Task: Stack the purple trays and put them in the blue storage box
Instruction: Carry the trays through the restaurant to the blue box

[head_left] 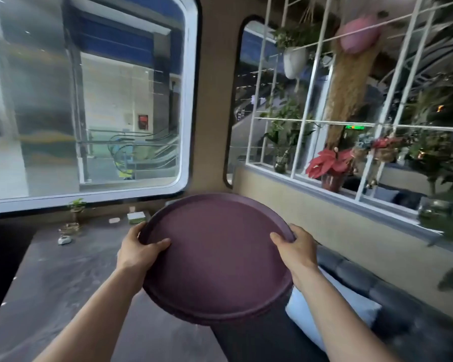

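A round purple tray is held up in the air in front of me, tilted toward the camera, above the right end of a dark table. A second rim shows under its lower edge, so it looks like a stack of trays. My left hand grips the left rim, thumb on the inner face. My right hand grips the right rim the same way. No blue storage box is in view.
The dark table carries a small plant in a gold stand, a green-white box and a small white object. A dark sofa with a pale cushion runs along the right. A white grid with potted plants stands behind it.
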{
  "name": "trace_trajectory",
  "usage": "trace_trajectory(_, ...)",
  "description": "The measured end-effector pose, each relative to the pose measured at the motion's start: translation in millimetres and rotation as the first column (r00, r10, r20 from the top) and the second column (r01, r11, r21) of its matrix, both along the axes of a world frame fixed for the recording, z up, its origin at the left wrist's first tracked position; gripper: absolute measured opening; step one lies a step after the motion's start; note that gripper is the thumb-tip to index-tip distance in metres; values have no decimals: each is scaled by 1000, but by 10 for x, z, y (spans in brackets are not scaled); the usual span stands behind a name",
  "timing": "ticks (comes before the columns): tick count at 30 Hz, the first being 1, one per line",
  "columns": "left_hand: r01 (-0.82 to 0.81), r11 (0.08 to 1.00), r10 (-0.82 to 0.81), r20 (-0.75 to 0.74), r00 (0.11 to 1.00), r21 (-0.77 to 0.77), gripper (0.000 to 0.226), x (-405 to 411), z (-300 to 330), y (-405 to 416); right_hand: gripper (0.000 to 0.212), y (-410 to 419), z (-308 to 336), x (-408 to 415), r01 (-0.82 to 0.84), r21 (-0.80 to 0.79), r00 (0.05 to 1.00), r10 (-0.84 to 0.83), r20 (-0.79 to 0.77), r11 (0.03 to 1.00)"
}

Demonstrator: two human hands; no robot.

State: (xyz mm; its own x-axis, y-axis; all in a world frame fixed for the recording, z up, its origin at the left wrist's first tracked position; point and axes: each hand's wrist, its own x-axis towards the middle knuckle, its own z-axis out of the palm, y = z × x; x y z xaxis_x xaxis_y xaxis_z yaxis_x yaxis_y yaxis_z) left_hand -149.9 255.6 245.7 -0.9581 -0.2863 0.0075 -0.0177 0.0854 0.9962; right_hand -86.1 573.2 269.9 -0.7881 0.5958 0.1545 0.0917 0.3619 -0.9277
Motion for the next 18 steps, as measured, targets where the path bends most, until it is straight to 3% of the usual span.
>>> trace_trajectory(2,101,995,-101,-4,995,-2,88,-30,-37,458,64,380,-37,249,92,-40,996,-93,-3,995)
trace_trajectory(6,292,956,-292,-17,956,-23,87,-20,-65,1317,44,878,52,864,319,-63,947,-321,-19,946)
trace_trajectory(9,438,898,-439,-2,899,-34,87,14,-95,1918,47,1220,38,1284,462,-51,886,-464,-17,885)
trace_trajectory(13,627,778,-627,16,779,-25,84,176,-99,2663,46,1548,-2,1864,621,-58,782,-623,-23,781)
trace_trajectory(18,806,590,-806,28,591,-41,79,477,-163,3446,55,1614,-15,2656,818,-70,573,-820,5,571)
